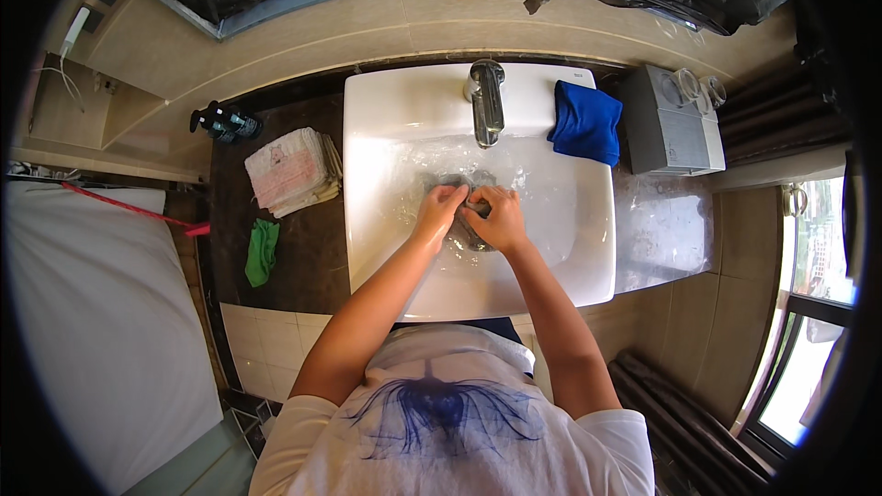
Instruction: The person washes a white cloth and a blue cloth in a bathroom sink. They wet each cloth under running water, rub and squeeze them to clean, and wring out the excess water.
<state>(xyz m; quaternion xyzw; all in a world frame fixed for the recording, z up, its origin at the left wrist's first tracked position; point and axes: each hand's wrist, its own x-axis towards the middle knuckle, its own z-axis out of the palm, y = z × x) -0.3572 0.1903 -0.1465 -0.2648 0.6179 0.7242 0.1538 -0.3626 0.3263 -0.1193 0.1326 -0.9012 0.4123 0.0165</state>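
Observation:
Both my hands are in the white washbasin (367, 257), close together over the water. A wet, dark grey cloth (469, 237) lies bunched beneath them. My left hand (441, 212) is closed on the cloth's left part, thumb and fingers pressed together. Close beside it, my right hand (497, 217) has curled fingers gripping the same cloth. Part of the cloth is hidden by my hands. Rippling water (542, 186) with splashes surrounds it. Above, at the basin's far edge, stands a chrome faucet (488, 110), its spout pointing toward my hands.
A folded blue cloth (586, 123) hangs over the basin's right rim, beside a grey box (671, 124) with clear glassware (687, 87). Left on the dark counter (308, 262) are stacked towels (289, 173), a green cloth (262, 253) and dark pump bottles (223, 121).

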